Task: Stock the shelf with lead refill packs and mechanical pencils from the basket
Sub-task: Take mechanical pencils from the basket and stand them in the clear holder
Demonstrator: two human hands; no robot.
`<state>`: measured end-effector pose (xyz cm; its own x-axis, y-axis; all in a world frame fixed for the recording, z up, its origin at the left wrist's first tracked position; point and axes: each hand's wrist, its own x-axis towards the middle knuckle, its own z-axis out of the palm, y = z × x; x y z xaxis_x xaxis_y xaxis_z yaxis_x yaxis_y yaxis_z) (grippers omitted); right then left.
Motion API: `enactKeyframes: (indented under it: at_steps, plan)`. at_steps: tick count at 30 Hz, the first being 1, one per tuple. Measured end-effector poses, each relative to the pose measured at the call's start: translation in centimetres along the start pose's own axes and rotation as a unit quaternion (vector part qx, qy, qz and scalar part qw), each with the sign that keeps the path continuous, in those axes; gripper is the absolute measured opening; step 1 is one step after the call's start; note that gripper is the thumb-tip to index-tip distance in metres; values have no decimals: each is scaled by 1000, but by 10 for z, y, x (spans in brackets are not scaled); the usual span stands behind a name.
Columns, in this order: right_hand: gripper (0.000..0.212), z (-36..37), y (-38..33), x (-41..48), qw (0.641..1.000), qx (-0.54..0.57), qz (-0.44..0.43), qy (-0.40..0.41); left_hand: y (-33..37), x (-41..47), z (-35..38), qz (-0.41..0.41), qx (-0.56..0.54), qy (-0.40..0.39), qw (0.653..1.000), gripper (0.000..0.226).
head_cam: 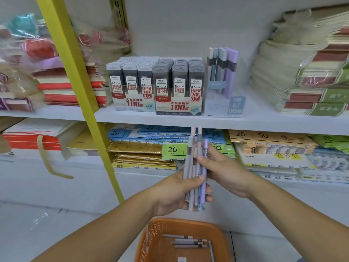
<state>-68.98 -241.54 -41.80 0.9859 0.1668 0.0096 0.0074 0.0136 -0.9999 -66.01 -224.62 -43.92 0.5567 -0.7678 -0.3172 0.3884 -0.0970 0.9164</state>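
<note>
At the shelf front, head view, the sole view supplied: the left grip (pixel 175 191) is wrapped round a bundle of pencils (pixel 195 167), thumb laid across the barrels and fingers curled behind. The bundle stands nearly upright, its tops above the hand and its ends below. The right grip (pixel 222 173) meets the bundle from the right, thumb and forefinger pinching the purple pencil (pixel 205 154) at the bundle's outer edge. Judgement: the left serves as a holder so that the right can draw pencils off singly, and the upright hold matches how stock stands in the display box (pixel 222 76), so little turning should be needed. That box sits on the shelf (pixel 264 123), above and slightly right of both hands and well apart from them, with pencils upright in it. Just beside it to the left stand two trays of refill packs, 0.7 (pixel 179 87) and 0.5 (pixel 130 87); both look full, so the refill part of the task appears done. The basket (pixel 166 225) lies directly below the hands, placed for short reaches. Several loose pencils (pixel 188 242) lie on its floor and one leans at its left wall. No refill packs show in the visible part of the basket.
</note>
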Motion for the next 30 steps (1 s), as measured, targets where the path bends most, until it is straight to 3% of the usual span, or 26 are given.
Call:
enactKeyframes:
  at_steps: [5, 10, 15, 19, 22, 26, 30]
  plan:
    - [28, -2, -4, -3, 1000, -18, 9, 7, -5, -6, 1, 6, -9, 9, 1000, 25]
    - [24, -2, -11, -4, 993, -81, -8, 85, -6, -12, -2, 15, -3, 31, 999, 21]
    - [38, -3, -29, -12, 982, -35, -67, 172, 4, -16, -3, 59, 18, 67, 996, 20]
    - [26, -1, -61, -21, 973, -54, -120, 189, 25, -19, 3, 114, 77, 103, 985, 22]
    - [24, -7, -105, -25, 941, -102, -208, 249, 51, -19, 11, 160, 99, 145, 971, 20]
    - [30, -26, -181, -34, 865, -184, -370, 286, 95, -20, 19, 216, 108, 164, 956, 23]
    - [29, -45, -216, -26, 802, -318, -410, 297, 122, -17, 26, 263, 80, 162, 948, 22]
